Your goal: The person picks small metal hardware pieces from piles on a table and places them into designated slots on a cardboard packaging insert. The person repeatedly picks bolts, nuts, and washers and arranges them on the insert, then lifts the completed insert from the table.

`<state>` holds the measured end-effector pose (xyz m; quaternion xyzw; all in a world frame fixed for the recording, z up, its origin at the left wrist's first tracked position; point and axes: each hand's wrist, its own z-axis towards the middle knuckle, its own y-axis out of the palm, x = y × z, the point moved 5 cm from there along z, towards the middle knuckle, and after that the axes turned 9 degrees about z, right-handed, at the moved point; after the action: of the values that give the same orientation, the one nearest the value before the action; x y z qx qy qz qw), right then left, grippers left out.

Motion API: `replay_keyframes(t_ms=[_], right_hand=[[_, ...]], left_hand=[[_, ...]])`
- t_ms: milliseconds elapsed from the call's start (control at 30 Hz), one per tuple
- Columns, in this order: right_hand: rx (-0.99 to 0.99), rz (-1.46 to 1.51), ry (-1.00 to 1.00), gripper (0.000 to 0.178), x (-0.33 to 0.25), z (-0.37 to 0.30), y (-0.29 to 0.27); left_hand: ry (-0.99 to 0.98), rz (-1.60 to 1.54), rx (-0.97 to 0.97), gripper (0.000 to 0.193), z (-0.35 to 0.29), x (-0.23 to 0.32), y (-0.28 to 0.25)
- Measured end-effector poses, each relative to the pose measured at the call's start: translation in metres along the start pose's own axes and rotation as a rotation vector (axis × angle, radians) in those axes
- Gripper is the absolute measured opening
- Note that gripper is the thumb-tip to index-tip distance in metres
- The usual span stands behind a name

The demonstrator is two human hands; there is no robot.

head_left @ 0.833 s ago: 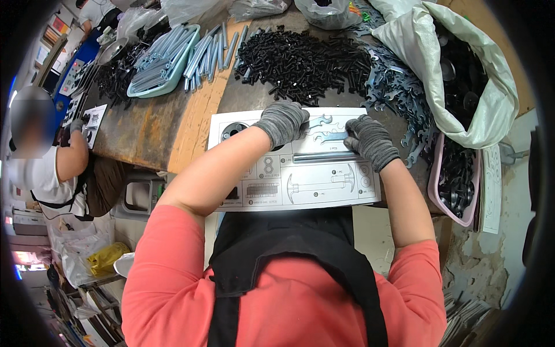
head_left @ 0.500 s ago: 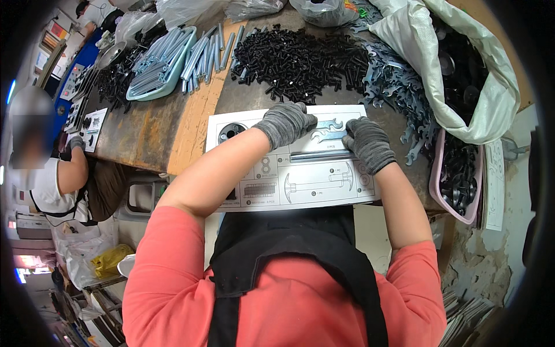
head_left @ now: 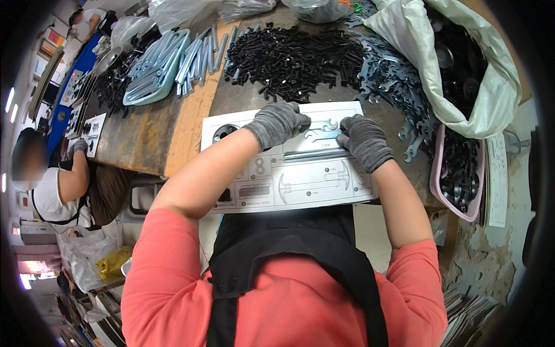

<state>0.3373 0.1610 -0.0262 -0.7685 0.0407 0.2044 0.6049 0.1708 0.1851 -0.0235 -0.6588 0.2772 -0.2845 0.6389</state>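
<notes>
A white card [head_left: 312, 202] printed with outlines of parts lies at the near edge of the table. Two flat open-end wrenches [head_left: 322, 136] rest one above the other on its upper right part. My left hand [head_left: 278, 125], in a grey knit glove, has curled fingers beside the left end of the upper wrench; its fingertips are partly hidden. Gloved alike, my right hand [head_left: 365, 142] has its thumb and fingers bent at the right end of the lower wrench. Below the wrenches lies a shiny metal tube [head_left: 315, 155]. A round black part [head_left: 225, 133] shows partly behind my left forearm.
Black bolts [head_left: 295, 63] are heaped beyond the card, with loose wrenches [head_left: 399, 81] to their right. Metal tubes fill a light blue basket [head_left: 167, 95] at left. A white sack [head_left: 430, 87] and a pink bin [head_left: 436, 179] stand at right. A co-worker [head_left: 69, 179] works at left.
The whole view has shifted slightly, with the card a little further left. My right hand sits slightly further left; both hands stay near the wrenches.
</notes>
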Motion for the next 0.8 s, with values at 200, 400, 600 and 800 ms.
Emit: replay_keyframes(t_ms=[200,400,600,800], right_hand=[[0.217,0.128,-0.087,0.028,0.008,-0.021,-0.022],[0.536,0.148,0.061,0.024,0.093,-0.112,-0.093],[0.163,0.088,0.475,0.032,0.194,-0.156,-0.097],[0.006,0.099,0.389,0.028,0.213,-0.137,-0.073]], left_hand=[[-0.047,0.008,-0.013,0.036,-0.015,-0.003,-0.004],[-0.177,-0.140,0.212,0.044,-0.045,0.001,-0.046],[-0.253,-0.373,0.312,0.034,-0.087,0.003,-0.054],[-0.325,-0.486,0.310,0.032,-0.113,0.007,-0.058]])
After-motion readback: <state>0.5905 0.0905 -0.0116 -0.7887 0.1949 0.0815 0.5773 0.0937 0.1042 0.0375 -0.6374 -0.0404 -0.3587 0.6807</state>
